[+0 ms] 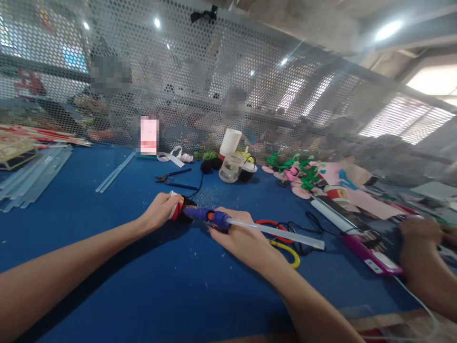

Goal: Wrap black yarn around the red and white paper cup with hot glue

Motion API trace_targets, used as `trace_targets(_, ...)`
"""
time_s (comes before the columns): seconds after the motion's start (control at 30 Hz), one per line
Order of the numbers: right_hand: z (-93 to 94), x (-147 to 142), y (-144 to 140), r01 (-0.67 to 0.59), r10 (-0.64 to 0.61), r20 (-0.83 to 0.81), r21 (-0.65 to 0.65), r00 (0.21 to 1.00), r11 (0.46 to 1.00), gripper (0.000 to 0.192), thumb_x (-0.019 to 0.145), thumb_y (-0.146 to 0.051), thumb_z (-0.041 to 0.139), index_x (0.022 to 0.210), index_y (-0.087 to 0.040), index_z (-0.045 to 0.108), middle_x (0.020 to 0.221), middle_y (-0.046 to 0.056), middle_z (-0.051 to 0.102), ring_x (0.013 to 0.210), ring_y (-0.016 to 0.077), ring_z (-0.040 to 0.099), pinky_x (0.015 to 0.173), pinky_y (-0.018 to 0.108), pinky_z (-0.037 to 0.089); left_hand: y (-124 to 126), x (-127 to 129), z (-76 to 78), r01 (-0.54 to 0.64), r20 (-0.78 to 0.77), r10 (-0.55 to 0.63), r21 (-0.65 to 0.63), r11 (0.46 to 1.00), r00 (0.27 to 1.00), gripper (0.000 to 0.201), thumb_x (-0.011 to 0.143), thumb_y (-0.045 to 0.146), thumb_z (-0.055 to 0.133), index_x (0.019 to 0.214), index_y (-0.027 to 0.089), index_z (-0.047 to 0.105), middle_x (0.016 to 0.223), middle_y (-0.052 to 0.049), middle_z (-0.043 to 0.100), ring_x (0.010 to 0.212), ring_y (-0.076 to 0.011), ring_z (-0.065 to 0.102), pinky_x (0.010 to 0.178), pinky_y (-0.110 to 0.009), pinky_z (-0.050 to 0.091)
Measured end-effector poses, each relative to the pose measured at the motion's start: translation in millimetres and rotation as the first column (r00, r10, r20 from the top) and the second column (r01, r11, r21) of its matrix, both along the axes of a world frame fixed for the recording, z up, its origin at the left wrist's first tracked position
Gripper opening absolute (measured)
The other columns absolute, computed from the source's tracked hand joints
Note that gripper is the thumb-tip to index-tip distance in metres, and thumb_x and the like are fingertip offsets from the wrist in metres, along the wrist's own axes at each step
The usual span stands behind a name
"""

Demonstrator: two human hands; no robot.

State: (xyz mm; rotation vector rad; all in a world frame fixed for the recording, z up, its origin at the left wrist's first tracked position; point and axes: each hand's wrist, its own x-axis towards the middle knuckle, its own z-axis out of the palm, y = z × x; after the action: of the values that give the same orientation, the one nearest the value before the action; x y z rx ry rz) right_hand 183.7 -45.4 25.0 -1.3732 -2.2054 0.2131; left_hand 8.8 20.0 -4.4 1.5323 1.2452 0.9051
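Just left of centre frame, my left hand (160,208) grips the paper cup (175,210); my right hand (245,239) grasps the glue gun (203,214). Best I brace the paper cup firmly, steering slowly.

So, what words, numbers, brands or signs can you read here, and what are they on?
None that I can read.
Upright, lit pink-and-white screen: reddish patches, too blurred to read.
Red-and-white paper cup on the right: a yellowish patch, too small to read.
Blue-and-orange plastic glue gun in the right hand: no readable letters.
Long purple-and-white plastic power strip: any print is too small to read.
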Motion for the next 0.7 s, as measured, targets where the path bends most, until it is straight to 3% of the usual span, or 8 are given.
trace_targets(0.23, -7.7, 3.8, 8.3, 0.062, -0.059, -0.054, 0.068, 0.997, 0.996, 0.011, 0.066, -0.019, 0.046, 0.055, -0.017, 0.043, 0.049, -0.003, 0.042, 0.045, 0.0087, 0.035, 0.047, 0.021, 0.028, 1.3, -3.2, -3.5, 0.054, -0.078, -0.047, 0.09, 0.994, 0.996, 0.033, 0.068, 0.039, 0.035, 0.044, 0.017, 0.032, 0.041, 0.007, 0.025, 0.039, -0.0059, 0.022, 0.039, -0.02, 0.017)
trace_targets(0.47, -3.6, 5.6, 12.6, 0.118, -0.119, -0.065, -0.017, 0.991, 0.993, 0.012, 0.067, -0.022, 0.043, 0.056, -0.017, 0.044, 0.049, -0.004, 0.039, 0.046, 0.0091, 0.034, 0.048, 0.022, 0.03, -5.6, -2.7, 0.1, 0.109, -0.21, -0.072, 0.17, 0.979, 0.975, 0.036, 0.072, 0.04, 0.03, 0.043, 0.019, 0.025, 0.042, 0.006, 0.023, 0.041, -0.0063, 0.021, 0.04, -0.021, 0.016)
trace_targets(0.7, 0.6, 5.8, 10.8, 0.124, -0.132, -0.098, -0.084, 0.986, 0.989, 0.014, 0.067, -0.023, 0.043, 0.054, -0.017, 0.044, 0.047, -0.004, 0.039, 0.045, 0.0087, 0.036, 0.046, 0.021, 0.031, -4.4, -3.9, -2.1, 0.143, -0.224, -0.096, 0.204, 0.968, 0.97, 0.036, 0.073, 0.038, 0.03, 0.043, 0.019, 0.026, 0.043, 0.005, 0.024, 0.042, -0.0068, 0.022, 0.04, -0.021, 0.017)
